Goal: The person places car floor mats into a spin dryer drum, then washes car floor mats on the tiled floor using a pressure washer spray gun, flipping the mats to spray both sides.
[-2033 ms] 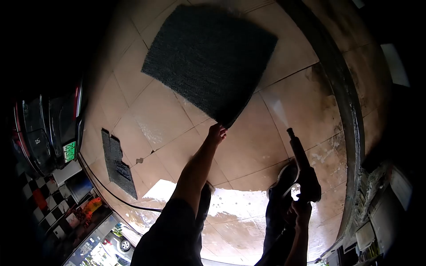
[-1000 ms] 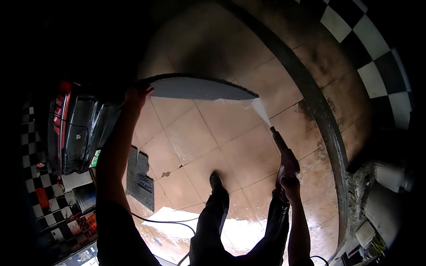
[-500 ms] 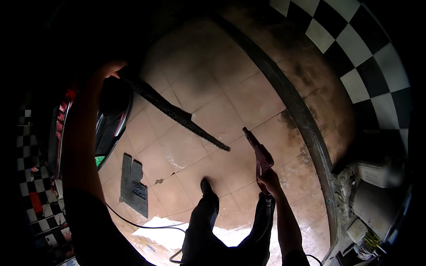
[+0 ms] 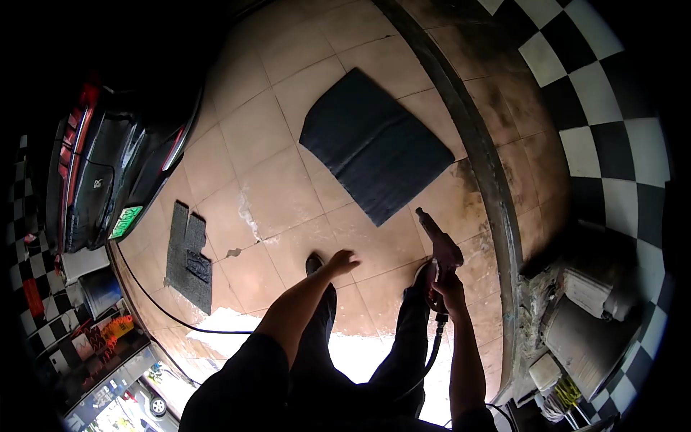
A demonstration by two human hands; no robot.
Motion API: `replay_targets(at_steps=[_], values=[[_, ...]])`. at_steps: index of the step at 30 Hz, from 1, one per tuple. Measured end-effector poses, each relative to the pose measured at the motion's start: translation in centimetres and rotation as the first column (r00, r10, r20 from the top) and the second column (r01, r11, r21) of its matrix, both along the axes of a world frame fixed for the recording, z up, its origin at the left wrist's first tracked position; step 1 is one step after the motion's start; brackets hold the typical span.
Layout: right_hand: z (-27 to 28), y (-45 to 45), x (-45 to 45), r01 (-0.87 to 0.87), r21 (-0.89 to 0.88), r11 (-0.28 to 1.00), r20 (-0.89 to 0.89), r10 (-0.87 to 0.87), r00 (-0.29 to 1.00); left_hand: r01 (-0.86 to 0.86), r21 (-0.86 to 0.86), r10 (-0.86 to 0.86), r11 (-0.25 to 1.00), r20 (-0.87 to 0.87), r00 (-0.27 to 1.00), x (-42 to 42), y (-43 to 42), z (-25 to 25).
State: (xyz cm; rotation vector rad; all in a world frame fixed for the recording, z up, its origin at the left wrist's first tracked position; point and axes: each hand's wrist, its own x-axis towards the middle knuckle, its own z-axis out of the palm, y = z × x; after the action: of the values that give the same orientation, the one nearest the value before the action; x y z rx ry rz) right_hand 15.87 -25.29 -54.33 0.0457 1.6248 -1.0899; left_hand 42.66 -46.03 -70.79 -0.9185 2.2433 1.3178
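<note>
My right hand [image 4: 448, 285] is wrapped round the handle of a dark red spray gun [image 4: 445, 248], its nozzle pointing forward over the tiles. A hose [image 4: 437, 345] runs from the base of its handle. My left hand [image 4: 344, 262] hangs above the floor near my left shoe, holding nothing, with its fingers loosely extended. Ahead of both hands a black car floor mat [image 4: 378, 147] lies on the tiles, smooth side up, with a crease across it. Off to the left lies a smaller grey mat [image 4: 188, 263] with a notch in its edge.
A dark car's rear [image 4: 101, 180] with a green licence plate [image 4: 126, 222] stands at the left. A black hose [image 4: 216, 331] trails over the tiles. To the right are a dark floor strip [image 4: 475, 122], a chequered wall [image 4: 601, 108] and containers [image 4: 586, 338] in the corner.
My left hand has let go of the black mat, which now lies flat on the floor. That hand has come down and back toward my legs. The spray gun stays in my right hand.
</note>
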Motion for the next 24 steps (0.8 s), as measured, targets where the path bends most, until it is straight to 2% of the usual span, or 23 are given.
replay_targets(at_steps=[1,2,3,5,8,9,11,13,15,17,19,20,21,23,24], values=[[-0.6,-0.3,0.2,0.004,0.000,1.000,-0.025,-0.004,1.000,-0.110,0.002,0.110,0.994,-0.055,0.992,5.9,1.4,-3.9],[-1.0,-0.5,0.3,-0.007,0.004,1.000,-0.024,0.007,1.000,-0.235,-0.026,0.236,0.972,0.153,0.960,8.4,1.2,-1.0],[-1.6,-1.2,0.4,-0.028,0.010,1.000,-0.047,0.028,0.998,-0.331,-0.066,0.336,0.941,0.261,0.905,10.4,0.9,1.9],[-1.5,-2.3,1.0,-0.065,0.015,0.998,-0.069,0.066,0.995,-0.446,-0.183,0.481,0.876,0.276,0.832,15.5,0.7,3.1],[0.4,-4.1,2.8,-0.093,0.001,0.996,-0.278,0.090,0.956,-0.468,-0.234,0.522,0.852,0.329,0.787,20.3,0.1,2.9],[0.8,-4.7,3.2,-0.104,0.003,0.995,-0.284,0.100,0.954,-0.457,-0.250,0.520,0.853,0.336,0.785,20.7,-0.2,3.2],[1.6,-6.2,4.4,-0.254,0.036,0.967,-0.317,0.252,0.914,-0.480,-0.235,0.533,0.845,0.313,0.786,20.7,-0.6,3.5],[2.2,-7.9,6.2,-0.268,0.028,0.963,-0.298,0.264,0.917,-0.472,-0.214,0.517,0.855,0.266,0.814,20.4,-0.7,3.8],[2.1,-9.1,7.5,-0.509,0.058,0.859,-0.492,0.468,0.734,-0.510,-0.197,0.545,0.838,0.238,0.804,19.4,-0.4,3.8],[0.7,-9.0,7.8,-0.558,-0.004,0.829,-0.634,0.430,0.643,-0.540,-0.156,0.562,0.827,0.234,0.794,18.0,-0.1,4.2],[1.5,-9.5,7.4,-0.481,0.130,0.867,-0.483,0.479,0.733,-0.550,-0.122,0.563,0.826,0.212,0.799,17.2,0.4,4.3],[-1.0,-8.1,6.5,-0.449,0.115,0.886,-0.575,0.428,0.697,-0.550,-0.122,0.564,0.826,0.211,0.799,16.9,0.7,4.1],[4.1,-10.0,6.3,-0.270,0.061,0.961,-0.388,0.272,0.881,-0.567,-0.107,0.576,0.817,0.202,0.792,16.7,1.1,3.7],[2.8,-8.5,5.1,-0.181,0.020,0.983,-0.514,0.166,0.842,-0.570,-0.087,0.575,0.817,0.196,0.794,16.6,1.6,3.5],[3.9,-8.3,4.8,-0.137,0.042,0.990,-0.503,0.139,0.853,-0.545,-0.091,0.551,0.834,0.206,0.809,16.5,1.8,3.4]])
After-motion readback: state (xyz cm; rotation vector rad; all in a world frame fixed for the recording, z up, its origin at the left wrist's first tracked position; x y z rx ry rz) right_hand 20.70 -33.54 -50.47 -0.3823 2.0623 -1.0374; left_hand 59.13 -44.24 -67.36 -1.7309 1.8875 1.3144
